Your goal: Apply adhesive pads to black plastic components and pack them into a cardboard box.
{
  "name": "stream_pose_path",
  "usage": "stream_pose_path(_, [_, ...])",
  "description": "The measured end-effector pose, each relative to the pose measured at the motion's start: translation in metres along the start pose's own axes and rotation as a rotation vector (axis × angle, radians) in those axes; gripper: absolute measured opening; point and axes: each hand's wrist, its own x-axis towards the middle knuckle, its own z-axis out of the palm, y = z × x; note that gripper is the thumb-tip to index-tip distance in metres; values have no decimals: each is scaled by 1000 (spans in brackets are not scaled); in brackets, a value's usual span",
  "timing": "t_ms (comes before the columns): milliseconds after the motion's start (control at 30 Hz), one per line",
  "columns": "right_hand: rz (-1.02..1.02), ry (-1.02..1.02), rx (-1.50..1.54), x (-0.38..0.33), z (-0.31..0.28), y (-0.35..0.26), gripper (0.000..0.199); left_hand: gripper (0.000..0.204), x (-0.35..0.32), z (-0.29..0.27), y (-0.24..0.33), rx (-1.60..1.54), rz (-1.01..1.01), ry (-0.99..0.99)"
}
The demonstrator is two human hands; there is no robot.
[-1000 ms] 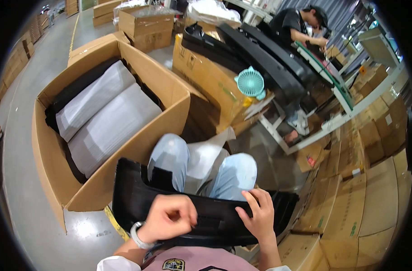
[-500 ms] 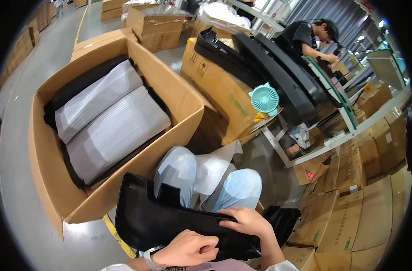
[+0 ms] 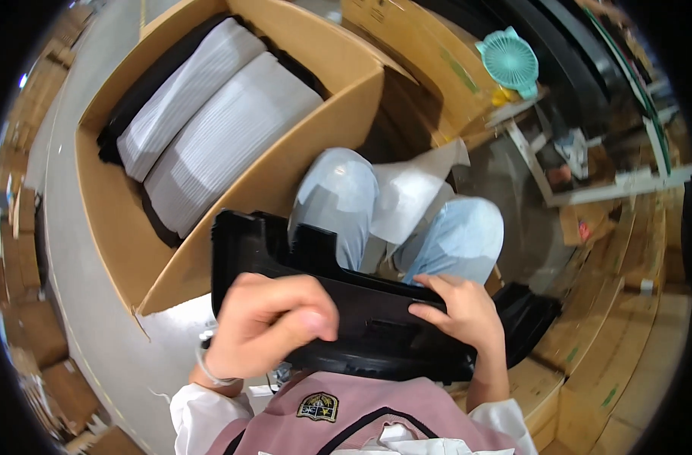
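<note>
A long glossy black moulded plastic panel [image 3: 361,307] lies across my lap, with a notch cut into its upper edge at the left. My right hand [image 3: 463,311] holds the panel's upper edge, fingers over the rim and thumb on the near face. Above the panel's left part is my left hand [image 3: 274,322], its fingers curled into a loose fist; whatever may be inside them is hidden. More black moulded plastic [image 3: 528,315] shows beyond my right wrist. White foam sheet [image 3: 407,193] hangs between my knees.
An open cardboard box [image 3: 263,193] at the left holds foam-wrapped bundles [image 3: 232,133]. A teal fan [image 3: 509,61] sits by another carton [image 3: 418,53] at the upper right. Stacked cartons [image 3: 611,341] line the right side, near a white metal frame [image 3: 626,188].
The view has tilted downward, so the box and panel appear higher. My left hand has lifted and moved left, staying curled. My right hand keeps its hold on the panel.
</note>
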Motion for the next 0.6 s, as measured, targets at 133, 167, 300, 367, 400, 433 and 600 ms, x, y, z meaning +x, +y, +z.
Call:
stream_pose_path(133, [-21, 45, 21, -1, 0, 4, 46, 23, 38, 2, 19, 148, -79, 103])
stream_pose_path(167, [-35, 38, 5, 2, 1, 4, 46, 24, 58, 7, 27, 209, -165, 61])
stream_pose_path(300, [-55, 83, -22, -8, 5, 21, 47, 25, 169, 26, -5, 362, -289, -317])
stream_pose_path(367, [-85, 133, -10, -9, 9, 27, 47, 34, 217, 39, -41, 517, -244, -307])
stream_pose_path(400, [-96, 166, 2, -11, 6, 25, 48, 40, 244, 40, -76, 639, -54, -261])
stream_pose_path(433, [-107, 197, 21, -13, 5, 27, 48, 52, 269, 44, -101, 810, 54, -265])
stream_pose_path(600, [-35, 169, 108, -28, 6, 51, 55, 38, 280, 72, -216, 1553, -122, -828])
